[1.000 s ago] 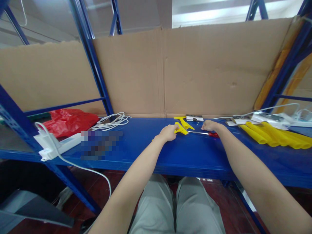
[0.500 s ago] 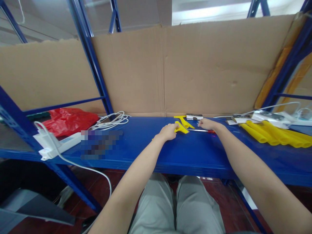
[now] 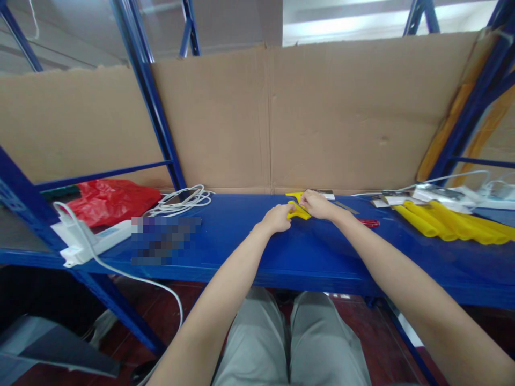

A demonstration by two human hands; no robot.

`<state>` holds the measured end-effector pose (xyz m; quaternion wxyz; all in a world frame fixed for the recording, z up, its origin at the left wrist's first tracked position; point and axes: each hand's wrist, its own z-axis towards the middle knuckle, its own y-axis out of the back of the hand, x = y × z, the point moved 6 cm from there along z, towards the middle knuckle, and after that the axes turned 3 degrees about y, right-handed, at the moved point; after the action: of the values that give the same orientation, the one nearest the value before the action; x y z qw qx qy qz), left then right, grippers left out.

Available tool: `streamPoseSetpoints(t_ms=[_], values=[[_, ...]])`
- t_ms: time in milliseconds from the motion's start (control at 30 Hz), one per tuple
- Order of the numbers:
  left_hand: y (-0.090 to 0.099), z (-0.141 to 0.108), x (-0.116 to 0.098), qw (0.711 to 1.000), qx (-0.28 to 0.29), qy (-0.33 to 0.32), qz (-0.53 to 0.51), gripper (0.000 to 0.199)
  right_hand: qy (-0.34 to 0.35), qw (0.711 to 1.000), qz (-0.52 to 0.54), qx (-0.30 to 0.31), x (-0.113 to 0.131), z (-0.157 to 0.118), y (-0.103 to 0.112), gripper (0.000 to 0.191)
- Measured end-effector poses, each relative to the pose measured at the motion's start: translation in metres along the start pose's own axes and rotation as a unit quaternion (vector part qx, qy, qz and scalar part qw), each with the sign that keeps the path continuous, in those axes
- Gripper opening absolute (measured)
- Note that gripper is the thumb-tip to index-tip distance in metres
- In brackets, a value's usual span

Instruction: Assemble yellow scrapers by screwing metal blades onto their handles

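Note:
My left hand (image 3: pixel 277 218) is closed around a yellow plastic piece with a flared end (image 3: pixel 299 211), held low over the blue shelf. My right hand (image 3: pixel 317 204) is at the flared end of that piece, with its fingers pinched together. Whatever lies between those fingertips is too small to make out. Just behind, a second yellow plastic piece (image 3: pixel 295 194) lies on the shelf, partly covered by the right hand. A red-handled tool (image 3: pixel 369 223) rests to the right of my right forearm, its shaft hidden. Beyond the forearm lies a thin dark strip (image 3: pixel 346 207).
Several yellow tubes (image 3: pixel 446 220) lie at the right beside white boxes (image 3: pixel 436 194). A white power strip (image 3: pixel 100 241), coiled white cable (image 3: pixel 187 199) and red plastic bag (image 3: pixel 116 201) are at the left. Cardboard (image 3: pixel 341 118) walls the back of the blue shelf (image 3: pixel 237 257).
My right hand has moved left from near the red-handled tool to the yellow piece in my left hand. The red-handled tool now lies farther right. The left hand has barely moved.

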<state>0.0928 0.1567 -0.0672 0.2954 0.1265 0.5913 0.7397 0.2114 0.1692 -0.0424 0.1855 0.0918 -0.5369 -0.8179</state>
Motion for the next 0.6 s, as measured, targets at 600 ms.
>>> streamPoseSetpoints(t_ms=[600], values=[[0.004, 0.003, 0.003, 1.0, -0.025, 0.0, 0.002, 0.054, 0.102, 0.99, 0.091, -0.037, 0.005, 0.002, 0.005, 0.012]])
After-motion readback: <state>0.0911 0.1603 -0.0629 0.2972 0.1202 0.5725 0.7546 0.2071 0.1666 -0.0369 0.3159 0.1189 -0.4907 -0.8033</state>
